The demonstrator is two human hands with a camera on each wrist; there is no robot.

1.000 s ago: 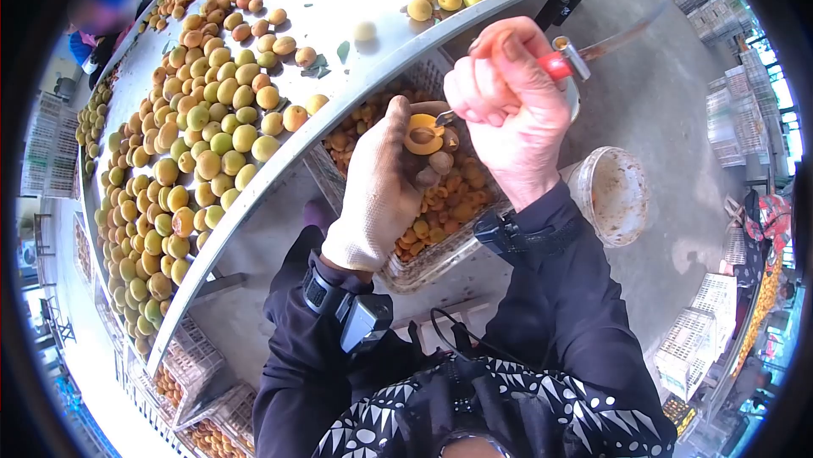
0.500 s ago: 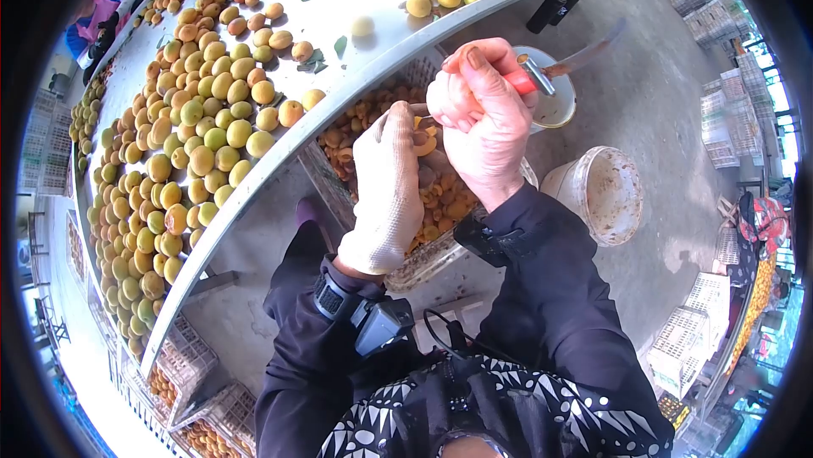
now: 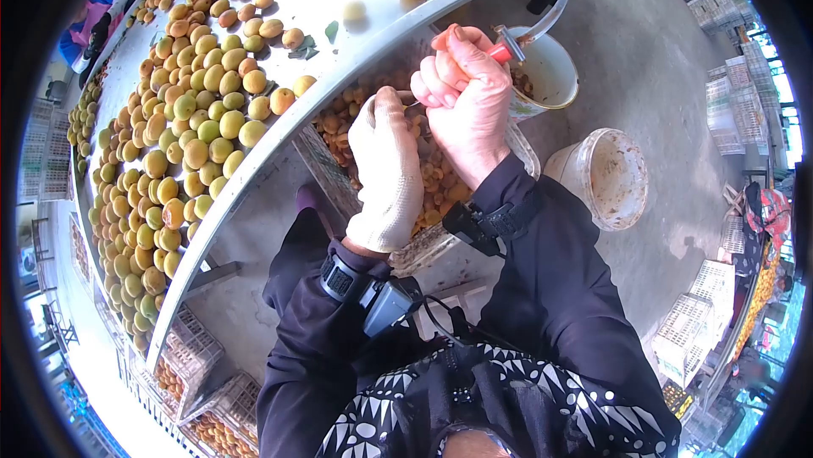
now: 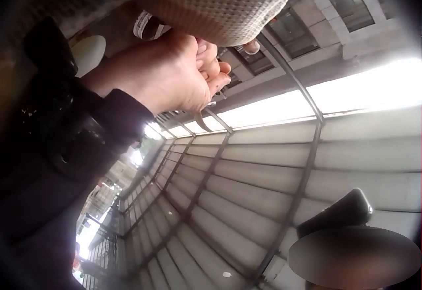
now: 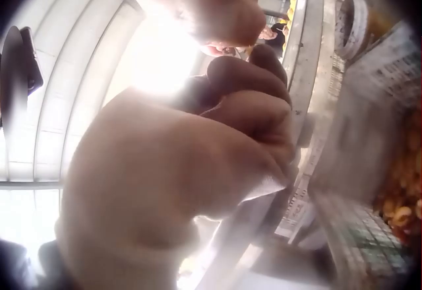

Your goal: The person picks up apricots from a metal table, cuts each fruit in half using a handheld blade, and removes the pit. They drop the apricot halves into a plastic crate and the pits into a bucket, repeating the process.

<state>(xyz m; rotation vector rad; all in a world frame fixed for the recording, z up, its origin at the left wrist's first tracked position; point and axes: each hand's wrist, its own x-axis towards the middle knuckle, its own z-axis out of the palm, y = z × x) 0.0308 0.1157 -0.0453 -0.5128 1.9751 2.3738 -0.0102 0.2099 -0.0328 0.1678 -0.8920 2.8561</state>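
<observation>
The gloved left hand (image 3: 385,170) is curled over the crate (image 3: 326,174) of cut fruit; the fruit in its grip is hidden by the fingers. Close beside it, the bare right hand (image 3: 470,102) grips a red-handled tool (image 3: 506,49), whose curved blade sticks out toward the upper right. The tool's other end points at the left fingertips. In the left wrist view, the glove (image 4: 221,6) hangs above the bare hand (image 4: 165,72). The right wrist view shows the glove (image 5: 165,164) large, its fingers bent, below the overexposed bare hand (image 5: 198,6).
A table (image 3: 279,132) heaped with whole green-orange fruit runs along the left and top. Right of the crate stand a bucket (image 3: 555,72) with some pieces in it and a stained white bucket (image 3: 618,178). Stacked crates (image 3: 694,322) line the right; another person (image 3: 89,26) is at upper left.
The yellow-orange cut fruit at the left fingers has gone out of sight behind the hands. Both hands have come close together, and the right hand with the tool has moved left.
</observation>
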